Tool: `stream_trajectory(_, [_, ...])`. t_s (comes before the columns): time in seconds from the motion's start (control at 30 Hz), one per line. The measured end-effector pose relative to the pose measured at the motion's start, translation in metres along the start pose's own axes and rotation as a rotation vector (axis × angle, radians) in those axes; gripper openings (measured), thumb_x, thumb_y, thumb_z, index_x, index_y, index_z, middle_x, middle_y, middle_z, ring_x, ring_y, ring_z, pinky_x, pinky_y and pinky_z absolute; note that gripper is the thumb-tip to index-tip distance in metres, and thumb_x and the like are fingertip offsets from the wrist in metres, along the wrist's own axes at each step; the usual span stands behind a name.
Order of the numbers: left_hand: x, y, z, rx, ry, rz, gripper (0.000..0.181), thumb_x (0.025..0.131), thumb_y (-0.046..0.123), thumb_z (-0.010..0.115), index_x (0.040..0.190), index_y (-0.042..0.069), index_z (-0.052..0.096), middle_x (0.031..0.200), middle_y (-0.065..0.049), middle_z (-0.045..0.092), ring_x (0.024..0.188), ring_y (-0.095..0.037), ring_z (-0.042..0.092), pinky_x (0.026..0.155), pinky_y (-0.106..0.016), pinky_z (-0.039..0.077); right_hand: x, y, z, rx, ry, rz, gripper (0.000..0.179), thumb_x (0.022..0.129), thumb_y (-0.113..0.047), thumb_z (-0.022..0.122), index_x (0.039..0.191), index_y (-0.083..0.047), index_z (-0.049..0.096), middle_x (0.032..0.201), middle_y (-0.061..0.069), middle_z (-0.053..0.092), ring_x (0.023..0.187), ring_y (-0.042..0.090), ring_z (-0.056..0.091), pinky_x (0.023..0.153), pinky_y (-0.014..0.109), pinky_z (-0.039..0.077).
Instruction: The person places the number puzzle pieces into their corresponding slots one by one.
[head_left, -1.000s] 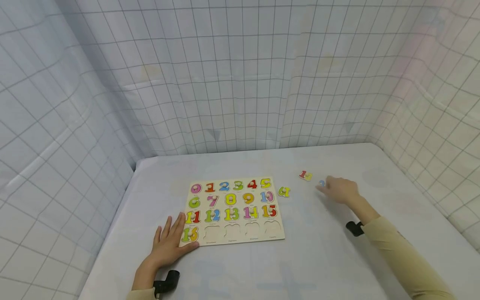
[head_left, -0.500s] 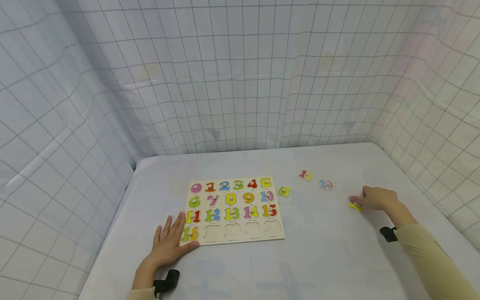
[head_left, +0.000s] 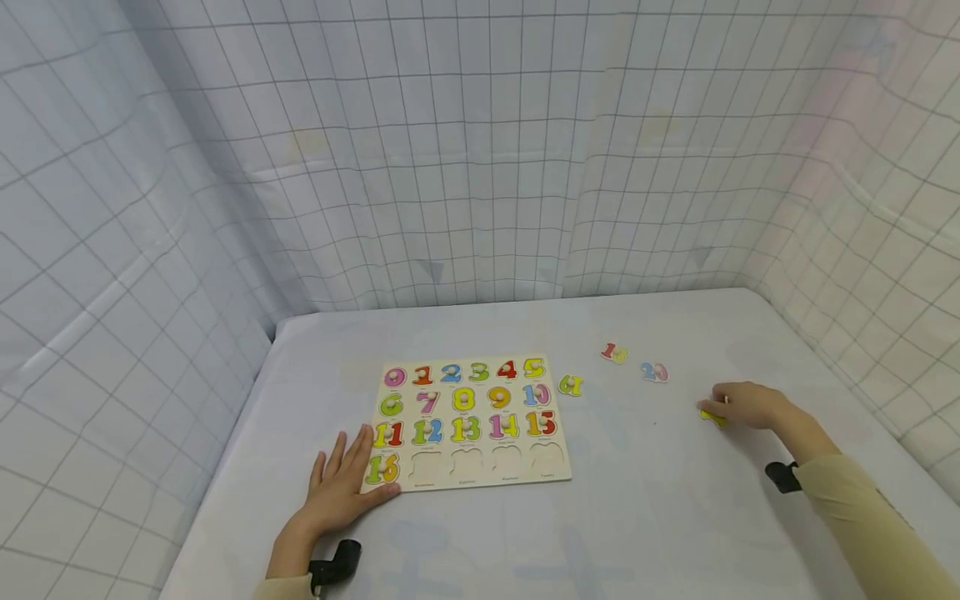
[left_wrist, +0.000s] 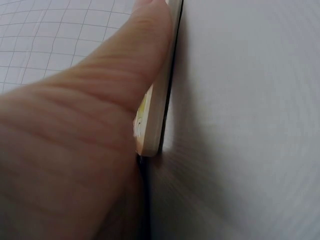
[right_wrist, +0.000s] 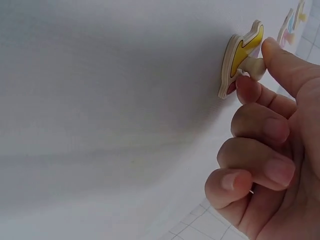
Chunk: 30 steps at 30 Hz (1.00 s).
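Observation:
My left hand (head_left: 337, 492) lies with spread, straight fingers over the lower left corner of a wooden number puzzle board (head_left: 468, 483). In the left wrist view the thumb (left_wrist: 125, 55) runs along the board's edge (left_wrist: 157, 115). At the right of the table my right hand (head_left: 753, 406) pinches the round knob (right_wrist: 253, 68) of a yellow number puzzle piece (right_wrist: 235, 60) between thumb and index finger; the other fingers are curled. The piece stands tilted on or just above the table, its digits mostly hidden. Number pieces fill the board's upper three rows and its bottom left recess.
Between board and right hand lie a blue and pink 20 piece (head_left: 654, 372), a red and yellow piece (head_left: 614, 353) and an upside-down yellow-green piece (head_left: 571, 385). Grid-patterned white curtains (head_left: 465, 167) enclose the table's back and sides.
My right hand has moved right and nearer me, from beside the 20 piece to the yellow piece, and now pinches its knob. The left hand stays on the board.

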<state>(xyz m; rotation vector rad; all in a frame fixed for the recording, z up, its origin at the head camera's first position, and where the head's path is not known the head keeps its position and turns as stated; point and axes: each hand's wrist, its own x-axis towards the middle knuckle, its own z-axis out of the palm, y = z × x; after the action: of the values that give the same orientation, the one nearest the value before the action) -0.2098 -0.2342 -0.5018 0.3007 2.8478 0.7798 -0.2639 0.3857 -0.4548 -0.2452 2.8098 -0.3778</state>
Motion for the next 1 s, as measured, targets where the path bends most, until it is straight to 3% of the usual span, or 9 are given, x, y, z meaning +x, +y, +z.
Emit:
stream_trajectory(0.27, [-0.002,0.001,0.0,-0.014,0.016,0.009,0.106,0.08,0.058,0.065,0.151,0.0,0.012,0.156,-0.02,0.008,0.14,-0.04,-0.008,0.105,-0.056,-0.016,-0.004,-0.002,-0.004,0.022,-0.032,-0.048,0.031,0.096,-0.038,0.054,0.077,-0.014,0.047,0.064,-0.003,0.04,0.058,0.014,0.04,0.051,0.03,0.032])
stream_trajectory(0.47, [-0.003,0.001,0.002,-0.026,0.044,0.032,0.104,0.081,0.055,0.066,0.15,-0.003,0.014,0.155,-0.021,0.011,0.14,-0.041,-0.006,0.105,-0.057,-0.014,-0.001,-0.017,-0.004,-0.016,0.034,-0.095,0.033,0.096,-0.036,0.054,0.072,-0.016,0.046,0.062,-0.005,0.04,0.057,0.013,0.038,0.05,0.029,0.03])
stream_trajectory(0.63, [-0.003,0.001,0.001,-0.021,0.032,0.018,0.105,0.08,0.058,0.066,0.151,-0.001,0.013,0.156,-0.02,0.009,0.14,-0.04,-0.007,0.105,-0.056,-0.015,0.01,-0.048,0.0,-0.012,0.109,-0.09,0.028,0.096,-0.035,0.054,0.075,-0.017,0.052,0.059,-0.004,0.04,0.055,0.012,0.038,0.049,0.028,0.03])
stream_trajectory(0.87, [-0.002,-0.001,0.004,-0.039,0.069,0.057,0.104,0.08,0.056,0.066,0.15,-0.002,0.016,0.155,-0.022,0.012,0.14,-0.041,-0.005,0.105,-0.057,-0.013,0.03,-0.107,0.009,-0.021,0.184,-0.093,0.033,0.095,-0.04,0.053,0.071,-0.018,0.055,0.063,-0.001,0.051,0.055,0.013,0.04,0.048,0.029,0.032])
stream_trajectory(1.0, [0.0,-0.003,0.006,-0.037,0.068,0.05,0.105,0.08,0.059,0.065,0.15,-0.001,0.015,0.155,-0.02,0.011,0.141,-0.039,-0.007,0.105,-0.055,-0.015,0.042,-0.142,0.018,-0.043,0.226,-0.133,0.035,0.094,-0.04,0.056,0.067,-0.018,0.053,0.054,-0.006,0.044,0.05,0.012,0.041,0.05,0.028,0.03])
